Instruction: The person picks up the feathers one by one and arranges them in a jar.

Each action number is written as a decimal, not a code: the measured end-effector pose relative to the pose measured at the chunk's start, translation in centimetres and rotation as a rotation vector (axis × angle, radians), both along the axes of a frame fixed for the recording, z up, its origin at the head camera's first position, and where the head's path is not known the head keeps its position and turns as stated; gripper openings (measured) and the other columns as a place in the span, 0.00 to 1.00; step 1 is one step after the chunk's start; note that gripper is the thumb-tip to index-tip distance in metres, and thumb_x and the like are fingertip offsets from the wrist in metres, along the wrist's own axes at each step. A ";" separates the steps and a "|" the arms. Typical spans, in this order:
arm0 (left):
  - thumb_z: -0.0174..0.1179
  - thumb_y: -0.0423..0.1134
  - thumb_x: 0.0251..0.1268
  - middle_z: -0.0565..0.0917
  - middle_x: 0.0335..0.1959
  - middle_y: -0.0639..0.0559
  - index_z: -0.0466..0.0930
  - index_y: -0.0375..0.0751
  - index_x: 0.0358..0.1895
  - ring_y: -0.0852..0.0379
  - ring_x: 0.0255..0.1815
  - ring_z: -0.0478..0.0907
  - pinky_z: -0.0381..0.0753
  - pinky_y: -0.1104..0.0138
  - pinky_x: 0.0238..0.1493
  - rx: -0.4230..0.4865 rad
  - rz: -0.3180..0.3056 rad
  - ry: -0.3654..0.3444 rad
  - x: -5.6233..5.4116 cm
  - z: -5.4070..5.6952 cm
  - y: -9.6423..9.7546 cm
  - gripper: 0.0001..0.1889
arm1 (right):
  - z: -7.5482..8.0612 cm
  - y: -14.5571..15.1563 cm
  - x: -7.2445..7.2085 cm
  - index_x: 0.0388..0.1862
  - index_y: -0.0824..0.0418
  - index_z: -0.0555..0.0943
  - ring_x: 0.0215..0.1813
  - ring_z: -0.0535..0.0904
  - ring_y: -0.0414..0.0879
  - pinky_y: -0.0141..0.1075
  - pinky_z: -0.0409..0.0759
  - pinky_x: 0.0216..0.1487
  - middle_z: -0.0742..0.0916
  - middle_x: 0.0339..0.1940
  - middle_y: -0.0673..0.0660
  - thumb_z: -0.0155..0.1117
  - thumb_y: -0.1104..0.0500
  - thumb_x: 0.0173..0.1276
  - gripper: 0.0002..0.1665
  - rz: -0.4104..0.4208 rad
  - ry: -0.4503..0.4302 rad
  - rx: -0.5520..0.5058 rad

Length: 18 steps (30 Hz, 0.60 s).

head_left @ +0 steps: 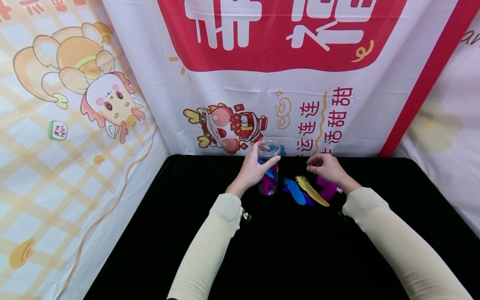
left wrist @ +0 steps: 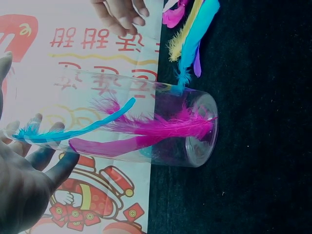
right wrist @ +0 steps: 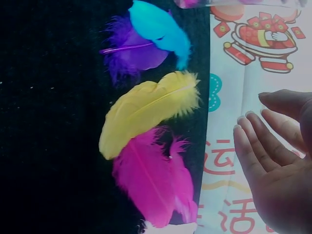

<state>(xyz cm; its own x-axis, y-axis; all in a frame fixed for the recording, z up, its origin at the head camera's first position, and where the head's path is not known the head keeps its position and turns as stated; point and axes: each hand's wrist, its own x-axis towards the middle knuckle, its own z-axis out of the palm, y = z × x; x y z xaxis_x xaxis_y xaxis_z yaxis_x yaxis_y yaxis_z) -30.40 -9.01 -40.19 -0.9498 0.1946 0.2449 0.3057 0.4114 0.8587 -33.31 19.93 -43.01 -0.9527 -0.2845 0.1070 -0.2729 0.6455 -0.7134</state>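
Observation:
A clear plastic jar (head_left: 267, 189) is gripped near its top by my left hand (head_left: 250, 170), thumb and fingers around its side. Inside it lie a blue feather (left wrist: 100, 122) and magenta feathers (left wrist: 161, 126), plain to see through the wall in the left wrist view. My right hand (head_left: 329, 168) hovers to the right of the jar, its fingers loosely bent and nothing between them. Below that hand, loose feathers lie on the table: a yellow feather (right wrist: 146, 107), a bright blue feather (right wrist: 163, 31), a purple feather (right wrist: 141, 56) and magenta feathers (right wrist: 146, 180).
The black-covered table (head_left: 292, 250) ends at a white printed cloth backdrop (head_left: 232, 83) just behind the jar. Another printed cloth (head_left: 75, 166) hangs along the left side. A small white piece (right wrist: 173, 228) shows at the base of the magenta feathers.

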 end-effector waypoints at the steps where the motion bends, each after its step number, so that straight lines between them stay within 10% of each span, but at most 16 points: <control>1: 0.65 0.62 0.67 0.74 0.67 0.49 0.57 0.49 0.78 0.53 0.69 0.70 0.66 0.53 0.74 0.000 -0.001 -0.001 0.0 0.0 0.0 0.43 | -0.1 0.0 0.0 0.49 0.65 0.85 0.45 0.85 0.52 0.41 0.81 0.47 0.89 0.44 0.62 0.70 0.60 0.70 0.12 0.002 0.001 0.008; 18: 0.65 0.58 0.69 0.73 0.68 0.48 0.57 0.49 0.78 0.52 0.69 0.70 0.66 0.53 0.73 0.021 -0.003 -0.021 0.0 0.0 0.0 0.41 | -2.6 -1.0 -0.6 0.50 0.71 0.83 0.45 0.84 0.54 0.45 0.82 0.46 0.89 0.42 0.64 0.69 0.65 0.68 0.14 0.089 -0.029 0.066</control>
<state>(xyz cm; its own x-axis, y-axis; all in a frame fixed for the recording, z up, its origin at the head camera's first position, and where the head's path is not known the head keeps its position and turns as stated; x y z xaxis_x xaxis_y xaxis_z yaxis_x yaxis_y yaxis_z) -30.41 -9.00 -40.16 -0.9542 0.1926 0.2288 0.2887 0.3925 0.8733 -33.95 18.96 -45.60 -0.9258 -0.3735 0.0582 -0.3112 0.6656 -0.6783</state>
